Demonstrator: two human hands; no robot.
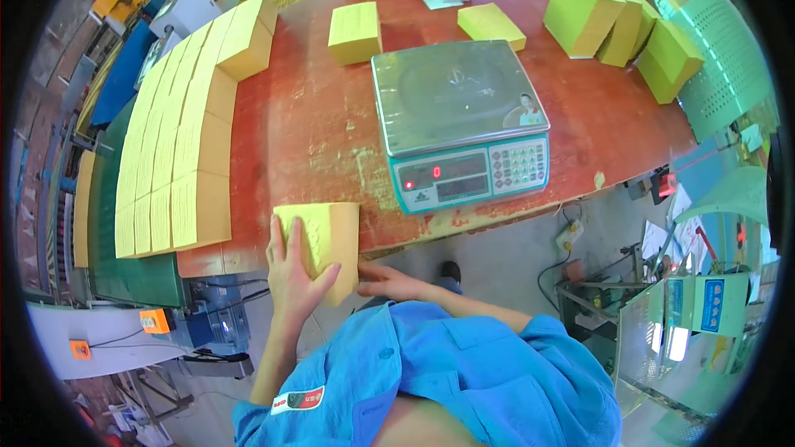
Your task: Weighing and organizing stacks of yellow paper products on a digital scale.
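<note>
While overhanging the near edge of the worn red-brown wooden table (306, 132), sitting partly off it toward the body: a thick block-shaped stack of yellow paper sheets (327, 236). Lying flat across its left side and top, the left hand (291, 273), fingers spread and pressing, thumb hooking over the lower face. Reaching in from the right at the lower corner, the right hand (389, 281), fingers stretched out loosely together and touching the bottom edge; not pinching anything as far as can be seen, though the fingertips are hiding behind the stack.

Probably worth doing well here: pressing evenly with the flat palm rather than the fingertips, supporting the hanging underside with the other hand, and squeezing both sides squarely so that no sheets are fanning or sliding out.

Standing just beyond on the table, a grey-and-teal electronic weighing scale with a steel platter (460, 116), its display glowing red. Running along the table's left side, long rows of matching yellow paper stacks (178, 141); lying farther back, several loose yellow blocks (354, 31) and taller piles (613, 21).

Regarding containers: showing at the right only a pale green perforated plastic piece (729, 66), perhaps a crate or a seat; not possible telling which, nor whether holding anything.
</note>
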